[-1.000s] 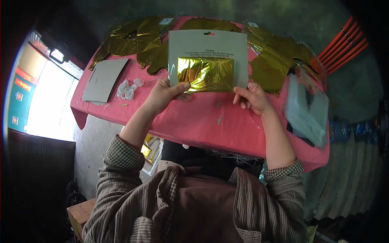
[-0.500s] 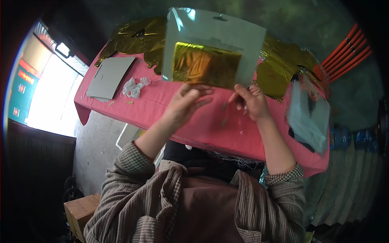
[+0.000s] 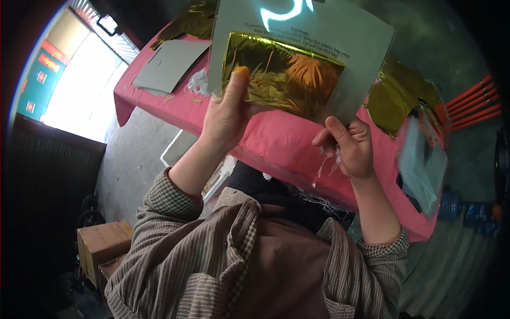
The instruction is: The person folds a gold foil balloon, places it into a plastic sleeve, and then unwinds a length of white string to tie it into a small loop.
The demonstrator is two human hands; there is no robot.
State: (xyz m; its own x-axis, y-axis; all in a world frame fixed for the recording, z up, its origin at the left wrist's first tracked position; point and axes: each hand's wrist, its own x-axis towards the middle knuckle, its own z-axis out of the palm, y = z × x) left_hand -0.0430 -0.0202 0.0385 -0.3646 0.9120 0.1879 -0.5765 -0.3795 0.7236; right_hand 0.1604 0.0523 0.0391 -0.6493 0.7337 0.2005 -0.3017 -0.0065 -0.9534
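A clear plastic bag (image 3: 361, 58) with printed warning text is held up in front of me, a pale card and a folded gold foil sheet (image 3: 284, 74) inside it. My left hand (image 3: 227, 117) grips the bag's lower left side, thumb flat on the front over the foil and fingers hidden behind. At the bag's lower right, my right hand (image 3: 350, 146) is closed, fingers curled, with a thin clear plastic strip (image 3: 322, 169) dangling from it. Glare covers part of the bag's upper edge.
On the pink-covered table (image 3: 287, 143) lie grey cards (image 3: 172, 66), a white string bundle (image 3: 198, 82), gold foil (image 3: 396, 95) and a stack of clear bags (image 3: 422, 165). Orange poles (image 3: 473, 106) lean at right near blue water bottles (image 3: 478, 218). A cardboard box (image 3: 103, 244) stands at lower left.
My left hand has moved up and closed on the bag. The bag is nearer and its text now reads. My right hand has shifted right, the plastic strip showing more plainly.
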